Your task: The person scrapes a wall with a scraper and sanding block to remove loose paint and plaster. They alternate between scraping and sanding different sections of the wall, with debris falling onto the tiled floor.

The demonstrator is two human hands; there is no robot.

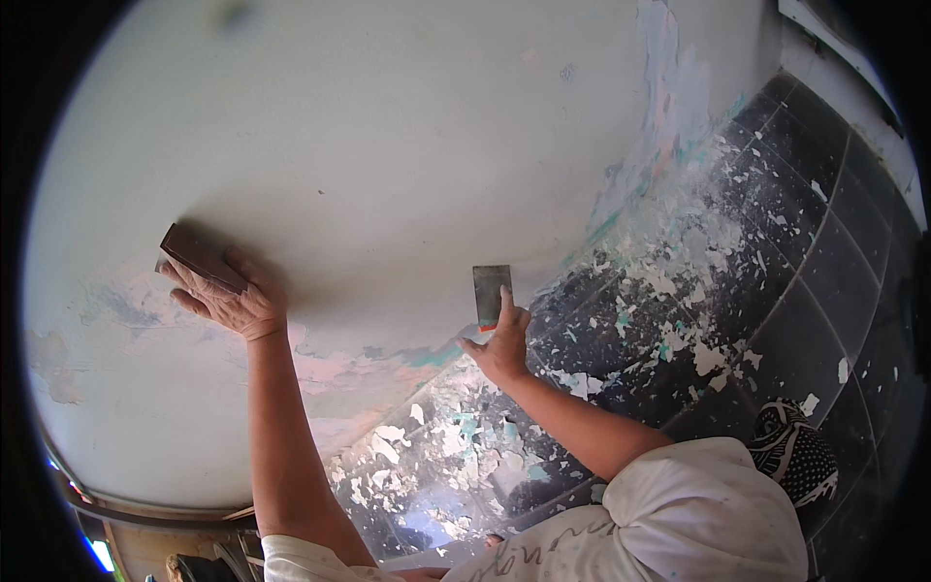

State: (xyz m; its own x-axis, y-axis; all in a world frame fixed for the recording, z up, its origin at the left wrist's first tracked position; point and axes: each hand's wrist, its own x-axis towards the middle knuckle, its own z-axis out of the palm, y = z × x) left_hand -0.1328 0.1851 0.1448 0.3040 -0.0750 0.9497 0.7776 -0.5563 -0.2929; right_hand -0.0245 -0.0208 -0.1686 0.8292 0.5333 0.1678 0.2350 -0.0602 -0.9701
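Observation:
My left hand (244, 298) is raised against the pale painted wall (407, 145), gripping a folded sheet of dark brown sandpaper (200, 256). The sheet lies between the thumb and the spread fingers. To the right and lower on the wall, my right hand (503, 342) holds a flat scraper (492, 291) with a grey blade and an orange edge near the fingers. The index finger extends along the blade, whose face lies close to the wall; contact cannot be told. Pink, bluish and green patches show in the wall's coating around both hands.
White and green paint flakes (465, 444) and pale dust cover much of the dark tiled floor (822, 313) along the wall's foot. Black patterned fabric (793, 451) shows beside my white sleeve. Assorted objects (211, 564) stand at the lower left, past the wall's curved-looking edge.

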